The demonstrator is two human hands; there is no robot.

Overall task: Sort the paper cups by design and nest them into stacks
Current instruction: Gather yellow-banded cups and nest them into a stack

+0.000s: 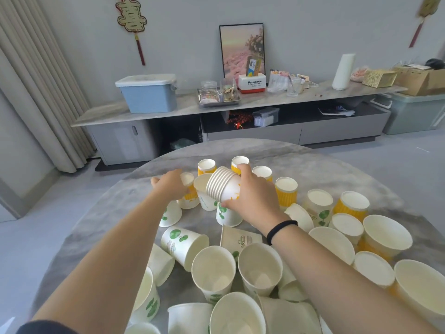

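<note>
Nearest the lens, open paper cups (pixel 237 317), smooth cream walls, rolled rims, round mouths gaping upward, some printed with green leaf marks. Just beyond, a green-leaf cup (pixel 184 247) tipped on its side, mouth aimed right. All spread over a round table (pixel 337 165) of grey, cloudy marble look. Up mid-table, right hand (pixel 252 201), black band at the wrist, curled round a nested stack (pixel 224 186) of yellow-printed cups, held tilted, stacked rims fanned toward the left. Left hand (pixel 172 184) reaching flat-backed over an upturned yellow ribbed cup (pixel 189 191); fingers hidden behind the knuckles, grip impossible to judge. More ribbed yellow cups (pixel 286 192) standing bottoms-up beyond and to the right. Behind, a long low cabinet with a blue lidded box (pixel 148 96).
</note>
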